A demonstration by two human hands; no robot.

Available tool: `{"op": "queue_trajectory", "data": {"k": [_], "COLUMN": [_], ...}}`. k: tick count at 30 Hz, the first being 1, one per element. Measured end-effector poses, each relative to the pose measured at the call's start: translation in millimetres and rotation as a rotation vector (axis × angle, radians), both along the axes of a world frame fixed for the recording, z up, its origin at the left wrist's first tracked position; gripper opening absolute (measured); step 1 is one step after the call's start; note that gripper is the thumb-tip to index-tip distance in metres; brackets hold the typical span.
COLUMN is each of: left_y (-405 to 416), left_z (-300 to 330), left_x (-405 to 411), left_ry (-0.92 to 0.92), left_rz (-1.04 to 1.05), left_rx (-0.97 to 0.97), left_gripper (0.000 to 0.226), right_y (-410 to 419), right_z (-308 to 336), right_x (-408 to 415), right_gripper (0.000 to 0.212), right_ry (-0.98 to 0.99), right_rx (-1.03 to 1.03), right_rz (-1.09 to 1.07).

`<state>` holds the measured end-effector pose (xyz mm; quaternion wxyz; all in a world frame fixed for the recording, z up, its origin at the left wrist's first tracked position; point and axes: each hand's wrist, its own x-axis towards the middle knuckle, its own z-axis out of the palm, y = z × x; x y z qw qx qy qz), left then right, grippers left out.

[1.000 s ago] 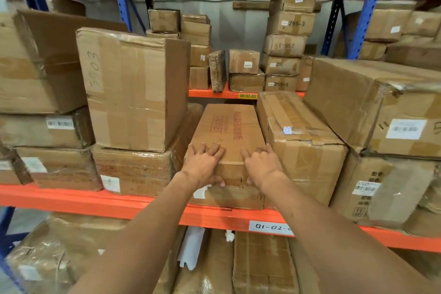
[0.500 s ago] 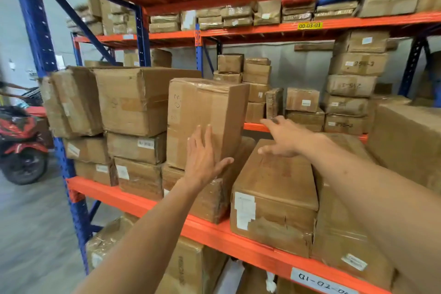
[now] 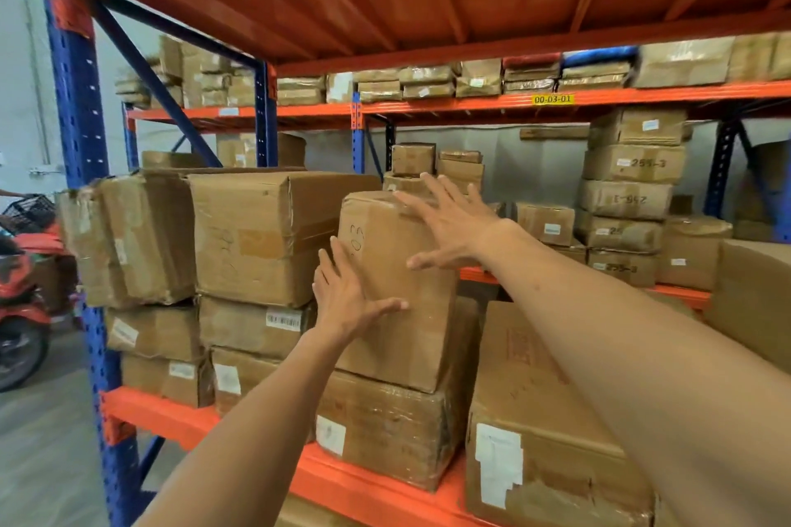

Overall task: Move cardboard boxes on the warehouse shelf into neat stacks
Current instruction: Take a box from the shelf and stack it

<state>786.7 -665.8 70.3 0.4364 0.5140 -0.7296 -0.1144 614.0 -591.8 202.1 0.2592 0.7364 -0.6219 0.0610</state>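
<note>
A tall cardboard box (image 3: 411, 325) with handwritten numbers stands upright on a flatter taped box (image 3: 385, 428) on the orange shelf (image 3: 171, 415). My left hand (image 3: 346, 300) lies flat against its front left face, fingers spread. My right hand (image 3: 449, 222) rests open on its upper right corner, fingers reaching over the top edge. Neither hand is closed around the box. A long flat box (image 3: 539, 454) with a white label lies to the right, under my right forearm.
Left of the tall box stand stacked cartons, the top one large and dented (image 3: 261, 235). A blue upright (image 3: 81, 184) marks the rack's left end, with a red scooter (image 3: 21, 304) beyond. More stacked boxes (image 3: 629, 197) fill the rear rack.
Both hands left the flat box and moved up and left onto the tall box. My view swung left and upward.
</note>
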Motion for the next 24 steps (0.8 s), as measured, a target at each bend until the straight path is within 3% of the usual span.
{"op": "queue_trajectory", "data": {"k": [7, 14, 24], "left_y": [-30, -22, 4], "left_z": [-10, 7, 31], "left_x": [10, -13, -108], "left_ry": [0.069, -0.157, -0.609], "left_rz": [-0.29, -0.29, -0.502], "left_rx": [-0.048, -0.248, -0.634], "left_gripper": [0.158, 0.15, 0.134], "right_y": [-54, -23, 71], "right_z": [-14, -26, -100], "right_x": [28, -15, -102], "right_gripper": [0.101, 0.101, 0.114], "right_ry": [0.036, -0.074, -0.687], "right_rx": [-0.041, -0.18, -0.36], "right_rz": [-0.001, -0.102, -0.372]}}
